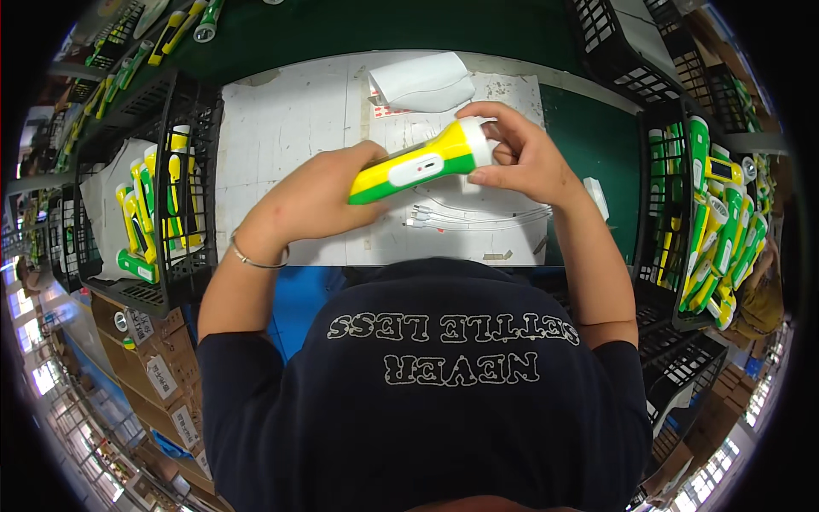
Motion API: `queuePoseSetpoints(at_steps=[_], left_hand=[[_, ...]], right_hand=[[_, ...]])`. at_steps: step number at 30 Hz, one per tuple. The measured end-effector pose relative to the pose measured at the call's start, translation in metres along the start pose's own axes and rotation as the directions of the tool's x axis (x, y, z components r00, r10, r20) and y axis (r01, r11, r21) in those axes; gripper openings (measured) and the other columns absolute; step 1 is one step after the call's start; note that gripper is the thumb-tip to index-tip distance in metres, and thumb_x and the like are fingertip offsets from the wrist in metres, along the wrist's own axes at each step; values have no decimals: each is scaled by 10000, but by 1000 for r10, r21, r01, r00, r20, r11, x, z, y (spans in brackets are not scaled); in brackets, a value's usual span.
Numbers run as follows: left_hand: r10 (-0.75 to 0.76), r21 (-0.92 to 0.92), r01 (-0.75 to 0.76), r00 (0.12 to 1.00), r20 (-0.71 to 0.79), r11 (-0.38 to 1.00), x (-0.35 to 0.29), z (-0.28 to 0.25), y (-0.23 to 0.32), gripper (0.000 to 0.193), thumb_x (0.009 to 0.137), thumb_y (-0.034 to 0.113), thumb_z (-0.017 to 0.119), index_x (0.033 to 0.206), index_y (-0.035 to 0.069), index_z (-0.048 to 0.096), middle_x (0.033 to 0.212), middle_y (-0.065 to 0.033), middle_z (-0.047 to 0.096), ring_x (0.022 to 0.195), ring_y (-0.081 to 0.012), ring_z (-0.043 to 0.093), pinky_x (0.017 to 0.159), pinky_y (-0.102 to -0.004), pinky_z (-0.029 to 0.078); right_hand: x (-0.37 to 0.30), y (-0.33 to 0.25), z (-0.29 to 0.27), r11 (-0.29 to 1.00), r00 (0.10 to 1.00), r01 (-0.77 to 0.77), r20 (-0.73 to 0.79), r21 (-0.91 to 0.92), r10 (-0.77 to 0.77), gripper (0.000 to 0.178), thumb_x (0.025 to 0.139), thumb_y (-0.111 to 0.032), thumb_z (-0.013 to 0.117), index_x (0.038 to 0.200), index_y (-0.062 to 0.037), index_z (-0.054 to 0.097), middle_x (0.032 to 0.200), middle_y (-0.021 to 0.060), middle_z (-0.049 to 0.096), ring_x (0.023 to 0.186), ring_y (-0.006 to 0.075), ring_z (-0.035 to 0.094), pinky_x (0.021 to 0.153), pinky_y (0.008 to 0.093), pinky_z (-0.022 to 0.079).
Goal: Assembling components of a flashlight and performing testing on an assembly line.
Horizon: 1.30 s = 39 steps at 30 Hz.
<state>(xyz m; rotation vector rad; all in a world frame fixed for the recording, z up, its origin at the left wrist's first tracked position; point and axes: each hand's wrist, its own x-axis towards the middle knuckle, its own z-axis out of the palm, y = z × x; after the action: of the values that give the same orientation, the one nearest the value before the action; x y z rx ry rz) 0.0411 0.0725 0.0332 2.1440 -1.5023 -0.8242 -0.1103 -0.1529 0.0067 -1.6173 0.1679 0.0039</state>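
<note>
A yellow and green flashlight (415, 168) with a white head is held level above the white work surface, its side panel with a small port turned toward me. My left hand (328, 189) is closed around its tail end. At the white head, my right hand (526, 160) grips the rim between thumb and fingers. Several white cables (478, 217) with plugs lie on the surface just below the flashlight. Beyond it lies a curled white sheet (423, 83) over a sheet with small red marks (386, 111).
A black crate (175, 102) with several yellow and green flashlights stands at the left. Another crate (650, 282) at the right is heaped with similar ones. A small white piece (595, 198) lies on the green table (589, 145) beside my right forearm. More flashlights (175, 34) lie at far left.
</note>
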Motion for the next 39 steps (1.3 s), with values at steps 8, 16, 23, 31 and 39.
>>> queuePoseSetpoints(at_steps=[8, 16, 23, 31, 39], left_hand=[[-62, -379, 18, 993, -103, 925, 6, 33, -22, 615, 727, 120, 663, 1264, 28, 380, 1080, -139, 552, 921, -214, 574, 768, -329, 474], [-185, -783, 131, 983, 21, 608, 14, 35, -12, 683, 749, 152, 681, 1304, -13, 320, 1150, -145, 509, 1028, -226, 525, 904, -324, 414], [-152, -745, 40, 985, -83, 666, 33, 54, -10, 734, 744, 166, 702, 1328, -14, 295, 1243, -164, 462, 1152, -225, 456, 969, -320, 367], [-73, -646, -33, 988, -137, 763, 44, 60, 4, 745, 727, 162, 707, 1332, 5, 300, 1223, -157, 488, 1130, -222, 478, 947, -320, 385], [16, -69, -62, 849, -528, 996, 45, 78, 14, 697, 690, 82, 631, 1318, 96, 329, 967, -175, 469, 827, -371, 543, 703, -413, 493]], right_hand=[[20, 41, 33, 937, 988, -62, -156, -343, 8, 483, 709, -230, 742, 1109, -66, 529, 781, 31, 590, 738, 129, 579, 659, 272, 464], [18, 58, 57, 728, 968, -7, -187, -686, -167, 182, 822, -258, 582, 918, -106, 613, 860, 60, 627, 775, 254, 616, 644, 351, 493], [-1, 15, 25, 979, 968, -37, -252, -199, -14, 172, 881, -124, 563, 993, -4, 612, 885, 39, 615, 765, 67, 556, 720, 211, 458], [-5, 20, 17, 998, 957, -42, -287, -39, 29, 231, 805, -182, 651, 907, 25, 642, 777, 78, 657, 707, 99, 605, 654, 239, 476], [-2, 30, 16, 991, 945, -130, -300, 18, 130, 207, 799, -155, 658, 866, 39, 633, 745, 67, 651, 685, 95, 604, 638, 221, 474]])
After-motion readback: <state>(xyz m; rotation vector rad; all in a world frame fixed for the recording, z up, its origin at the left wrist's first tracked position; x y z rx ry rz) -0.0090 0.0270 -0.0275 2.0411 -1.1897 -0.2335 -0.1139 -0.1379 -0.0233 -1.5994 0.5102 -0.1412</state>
